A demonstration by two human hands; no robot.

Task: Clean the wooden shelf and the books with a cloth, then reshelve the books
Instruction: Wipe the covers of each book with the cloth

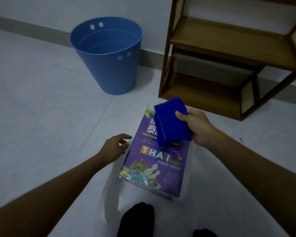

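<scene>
right hand (200, 129) grips the blue cloth (171, 122), which hides part of the book (154, 168); left hand (114, 147) relaxed.

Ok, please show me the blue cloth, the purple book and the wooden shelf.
blue cloth (171, 122): head view, middle of the folded face.
purple book (169, 177): head view, lower cover below the THAI letters.
wooden shelf (229, 36): head view, top of the upper board.

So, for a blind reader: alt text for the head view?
The right hand holds a folded blue cloth over a purple paperback book lying on the pale floor; the open left hand is beside it. A blue plastic bucket and wooden shelf stand behind.
</scene>
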